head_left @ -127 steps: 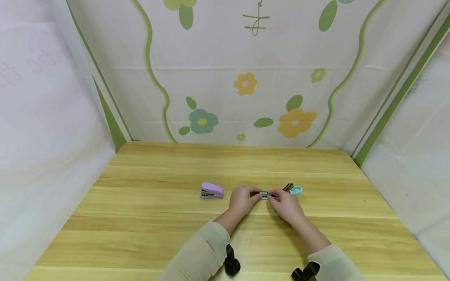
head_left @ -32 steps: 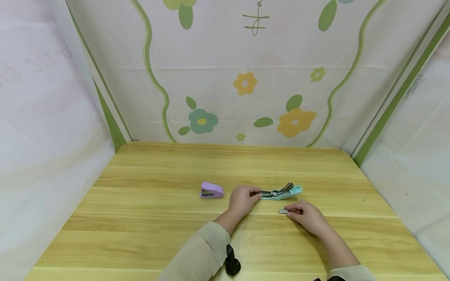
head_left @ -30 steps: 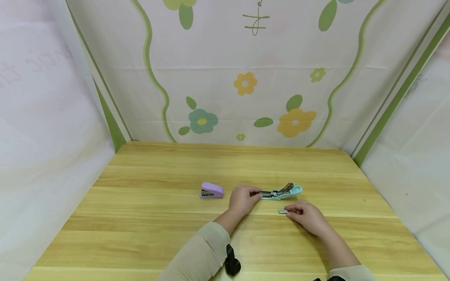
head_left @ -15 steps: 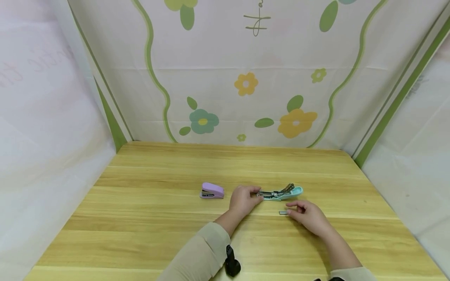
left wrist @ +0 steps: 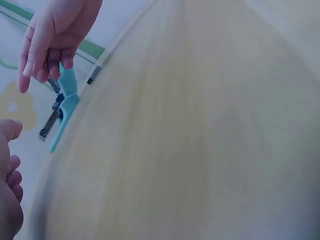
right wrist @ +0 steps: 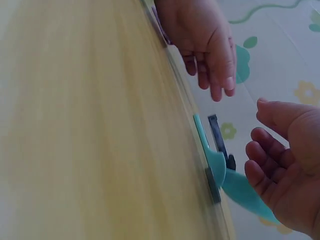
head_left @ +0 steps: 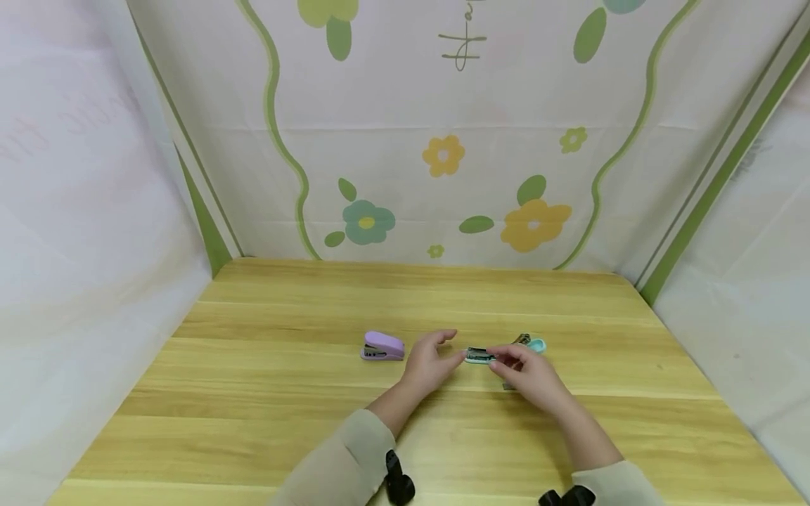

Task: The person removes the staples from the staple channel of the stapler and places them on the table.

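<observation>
A mint-green stapler [head_left: 479, 356] lies unfolded on the table, its metal magazine showing and its cover swung back to the right. At its left end is my left hand [head_left: 432, 363], thumb and fingers spread and holding nothing. Over the stapler's middle hovers my right hand [head_left: 530, 376], its fingers loosely bent and apart from the thumb in the right wrist view, with nothing between them. This hand hides part of the stapler in the head view. A small grey strip of staples [right wrist: 212, 185] lies on the table beside the stapler, partly behind the right hand in the head view.
A purple stapler [head_left: 382, 346] stands on the wooden table [head_left: 304, 422], left of my left hand. A white cloth with printed flowers [head_left: 380, 154] rises behind the table's far edge, and pale cloth hangs at both sides.
My right hand has let go of the staple strip on the table and moved left and up over the green stapler. The left hand has loosened from the stapler's end and drawn back slightly.
</observation>
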`<state>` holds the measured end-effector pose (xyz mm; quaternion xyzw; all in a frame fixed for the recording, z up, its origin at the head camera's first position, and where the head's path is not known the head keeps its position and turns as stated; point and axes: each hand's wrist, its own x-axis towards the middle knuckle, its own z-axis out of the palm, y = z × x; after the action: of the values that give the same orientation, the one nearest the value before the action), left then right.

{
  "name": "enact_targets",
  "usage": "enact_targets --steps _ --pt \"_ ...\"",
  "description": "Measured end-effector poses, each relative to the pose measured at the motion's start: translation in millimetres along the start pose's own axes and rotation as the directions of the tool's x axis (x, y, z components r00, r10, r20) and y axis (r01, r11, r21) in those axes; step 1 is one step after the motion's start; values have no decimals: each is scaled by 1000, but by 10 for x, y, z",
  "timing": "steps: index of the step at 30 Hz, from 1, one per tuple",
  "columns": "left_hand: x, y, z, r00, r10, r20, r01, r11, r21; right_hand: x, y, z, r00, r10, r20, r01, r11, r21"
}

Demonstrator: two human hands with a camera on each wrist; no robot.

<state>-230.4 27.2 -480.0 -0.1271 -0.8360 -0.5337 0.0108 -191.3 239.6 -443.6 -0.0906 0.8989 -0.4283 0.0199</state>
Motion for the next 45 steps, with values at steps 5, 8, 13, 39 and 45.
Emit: enact_targets --steps 5,8,13,39,45 --pt "-103 27 -271 996 93 4 -93 996 -15 146 -169 117 1000 -20 18 20 1000 11" --pt "-168 5 -477 987 159 -23 -159 987 -15 242 -279 196 998 -44 33 44 999 21" --pt "-276 -51 -877 965 230 -130 -230 973 9 370 -443 340 994 -99 55 98 995 21" --pt "-267 -768 -1486 999 -28 -25 31 993 115 806 -970 1037 963 -187 193 197 980 -33" --pt "-249 -743 -1445 999 -49 -11 50 989 138 883 -1069 1174 949 -215 232 240 967 -89"
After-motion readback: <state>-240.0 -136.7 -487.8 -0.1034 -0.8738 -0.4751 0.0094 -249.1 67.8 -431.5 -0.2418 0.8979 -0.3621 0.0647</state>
